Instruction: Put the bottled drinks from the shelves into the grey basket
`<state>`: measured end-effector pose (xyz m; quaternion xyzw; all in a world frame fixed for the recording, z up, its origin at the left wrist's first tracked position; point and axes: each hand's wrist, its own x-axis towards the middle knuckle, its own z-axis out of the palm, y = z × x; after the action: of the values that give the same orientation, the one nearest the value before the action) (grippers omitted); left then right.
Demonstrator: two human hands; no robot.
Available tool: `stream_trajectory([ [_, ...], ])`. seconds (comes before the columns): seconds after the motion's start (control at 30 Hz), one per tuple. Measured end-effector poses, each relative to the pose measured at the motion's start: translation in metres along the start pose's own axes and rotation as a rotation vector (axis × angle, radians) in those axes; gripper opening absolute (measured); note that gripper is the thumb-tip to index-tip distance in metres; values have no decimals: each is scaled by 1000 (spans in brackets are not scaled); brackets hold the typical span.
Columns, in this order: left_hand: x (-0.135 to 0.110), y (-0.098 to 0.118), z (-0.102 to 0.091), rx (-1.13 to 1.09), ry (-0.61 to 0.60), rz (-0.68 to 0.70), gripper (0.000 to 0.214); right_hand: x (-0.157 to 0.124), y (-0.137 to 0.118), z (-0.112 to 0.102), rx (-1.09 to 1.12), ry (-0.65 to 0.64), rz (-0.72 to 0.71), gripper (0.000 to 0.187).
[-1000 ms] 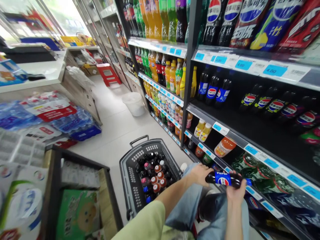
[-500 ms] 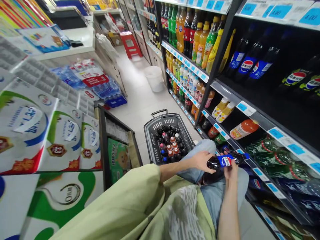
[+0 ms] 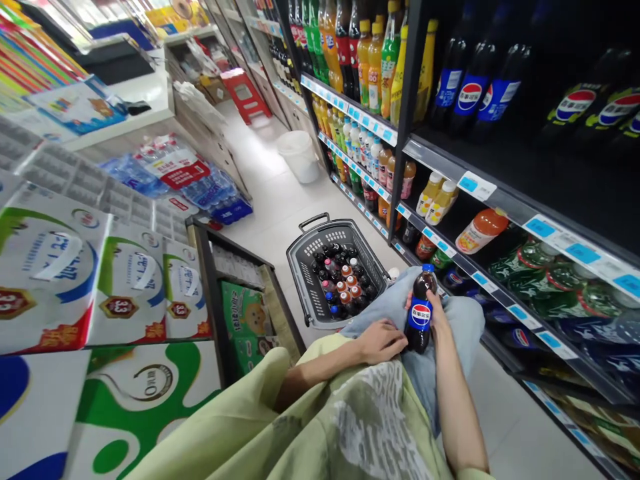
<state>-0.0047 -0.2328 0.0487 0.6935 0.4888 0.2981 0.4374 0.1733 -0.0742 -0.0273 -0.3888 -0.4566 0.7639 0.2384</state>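
Observation:
My right hand [image 3: 436,315] is wrapped round a dark cola bottle [image 3: 420,317] with a blue Pepsi label and a blue cap. The bottle stands nearly upright over my right thigh, cap away from me. My left hand [image 3: 383,341] lies over my lap, palm down, fingers loosely stretched toward the bottle's base. Whether its fingertips touch the bottle, I cannot tell. Beyond my knees, a grey shopping basket [image 3: 299,283] sits on the floor, handle raised at its far end. Several bottles [image 3: 349,291] stand inside it, with dark, orange-brown, pink, blue and white caps.
Drink shelves [image 3: 450,250] run along my right, stocked with bottles standing and lying. Stacked cartons [image 3: 135,287] and a dark-framed rack [image 3: 205,293] line my left. Farther off are water packs [image 3: 185,177], a white bucket [image 3: 299,157] and a red stool [image 3: 245,97].
The Pepsi bottle has turned from lying sideways to nearly upright, moving left and toward me in my right hand. My left hand has let go of its bottom end and lowered to my lap.

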Motion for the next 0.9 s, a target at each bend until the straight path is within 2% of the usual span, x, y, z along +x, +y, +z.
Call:
stream_trajectory([
  [0.07, -2, 5, -2, -18, 105, -113, 40, 0, -4, 4, 128, -19, -16, 66],
  [0.13, 4, 5, -10, -27, 218, -217, 38, -2, -10, 7, 162, -56, -28, 60],
  [0.23, 27, 0, -31, -14, 370, -277, 40, -2, -18, 11, 115, -117, -16, 57],
  [0.3, 51, -4, -48, 25, 413, -268, 45, 0, -20, 13, 98, -136, -19, 59],
  [0.4, 95, -1, -70, 143, 344, -234, 48, 4, -21, 15, 104, -157, -41, 61],
  [0.53, 150, 16, -90, 402, 79, -149, 32, 6, -23, 17, 116, -170, -60, 58],
  [0.63, 173, 27, -99, 599, -73, -119, 26, 4, -27, 19, 130, -176, -68, 57],
  [0.73, 174, 28, -102, 696, -125, -140, 25, 0, -29, 22, 121, -199, -80, 60],
  [0.9, 144, 6, -107, 625, -64, -156, 17, -1, -28, 30, 97, -223, -75, 76],
])
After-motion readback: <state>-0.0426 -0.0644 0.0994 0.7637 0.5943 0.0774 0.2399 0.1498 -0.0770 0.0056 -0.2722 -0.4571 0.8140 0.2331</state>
